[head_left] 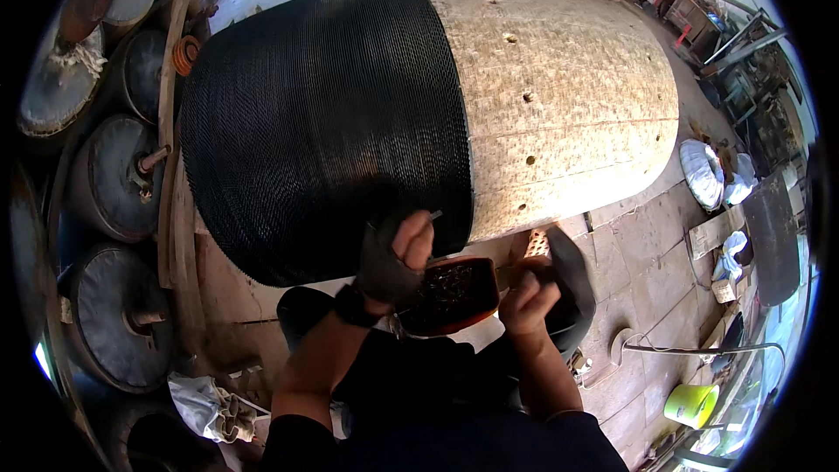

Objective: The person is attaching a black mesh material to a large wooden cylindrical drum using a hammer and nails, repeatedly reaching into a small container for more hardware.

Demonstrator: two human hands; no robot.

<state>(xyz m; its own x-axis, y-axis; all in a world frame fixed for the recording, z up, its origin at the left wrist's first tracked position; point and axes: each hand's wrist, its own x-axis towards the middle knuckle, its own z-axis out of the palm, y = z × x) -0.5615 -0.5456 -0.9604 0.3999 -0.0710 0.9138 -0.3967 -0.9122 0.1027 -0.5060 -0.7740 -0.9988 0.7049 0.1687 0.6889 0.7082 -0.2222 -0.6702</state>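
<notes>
A large barrel-shaped drum lies across the view in front of me. Its left part is wrapped in a black, finely toothed covering point(328, 114); its right part is bare tan wood point(559, 96) with several holes. My left hand point(398, 258), in a dark fingerless glove, is closed at the drum's lower edge, with a small light-coloured piece point(436, 215) at its fingertips. Closed too, my right hand point(530, 301) is lower down, beside a tan dotted object point(538, 247); what it holds is unclear. Between the hands sits an orange-brown tray point(476, 325) with small dark bits inside.
Several dark drums with wooden shafts point(122, 177) stand along the left behind wooden planks point(175, 210). At right are white bags point(702, 175), a black panel point(775, 240), a metal rod on a stand point(699, 350) and a yellow-green bucket point(691, 404). A whitish bag point(205, 406) lies lower left.
</notes>
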